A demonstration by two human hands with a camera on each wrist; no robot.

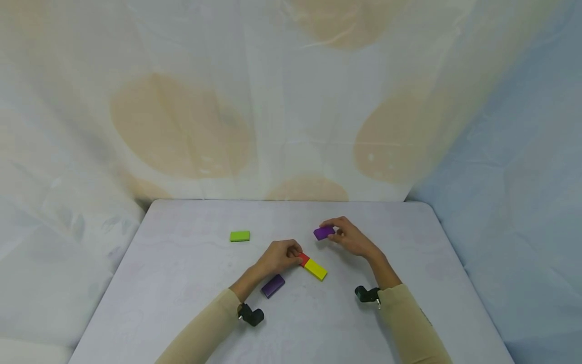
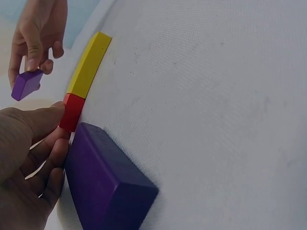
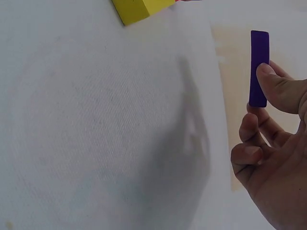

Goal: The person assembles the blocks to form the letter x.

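A white cloth-covered table [image 1: 182,303] carries everything, with a pale draped backdrop [image 1: 182,126] behind it. The left hand [image 1: 279,255] rests on the cloth with its fingers curled, the thumb and fingertips [image 2: 53,115] pinching the near end of a red block [image 1: 303,259] that lies flat on the table. A yellow block [image 1: 316,269] continues the line straight out from that pinch, touching the red one end to end. Just beside the left hand, on its wrist side, a purple block [image 1: 273,285] lies flat on the cloth; in the left wrist view it sits right against the curled fingers, though whether they touch it cannot be told. The right hand [image 1: 350,236] is near, across from the left hand's pinch and beyond the yellow block, and holds a second purple block [image 1: 324,232] between thumb and fingertips; the head view does not show plainly whether it is clear of the cloth. A green block [image 1: 239,235] lies apart from both grips, off to the left hand's far side. Small black cameras [image 1: 251,314] sit on the wrists at the ends of the beige sleeves [image 1: 409,323].
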